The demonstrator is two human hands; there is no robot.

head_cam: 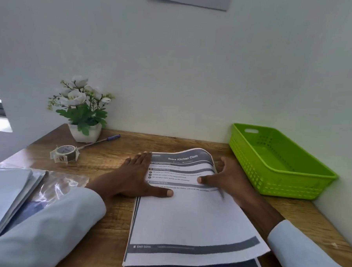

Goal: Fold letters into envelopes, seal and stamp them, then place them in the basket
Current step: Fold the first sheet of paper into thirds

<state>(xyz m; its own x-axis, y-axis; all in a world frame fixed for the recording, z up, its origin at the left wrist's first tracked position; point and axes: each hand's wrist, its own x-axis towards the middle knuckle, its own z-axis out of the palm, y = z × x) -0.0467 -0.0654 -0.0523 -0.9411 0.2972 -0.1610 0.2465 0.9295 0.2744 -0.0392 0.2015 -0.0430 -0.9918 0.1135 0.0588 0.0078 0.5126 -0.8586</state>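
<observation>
A stack of printed letters [189, 217] lies on the wooden desk [109, 227] in front of me. The top sheet is headed "Store Kitchen Cloth" and its far right corner curls up. My left hand [136, 176] lies flat on the sheet's left edge, thumb on the paper. At the right edge, my right hand [227, 179] has its thumb on top of the top sheet and its fingers under the lifted side. A green plastic basket [249, 157] stands at the right, with nothing visible inside. Pale blue envelopes [5, 187] sit at the left beside a clear plastic wrapper [62, 184].
A roll of stamps or tape [65, 152] lies at the back left, with a blue-capped pen [101, 141] behind it. A white pot of artificial flowers [84, 110] stands against the wall. The wall runs close behind the desk and along the right of the basket.
</observation>
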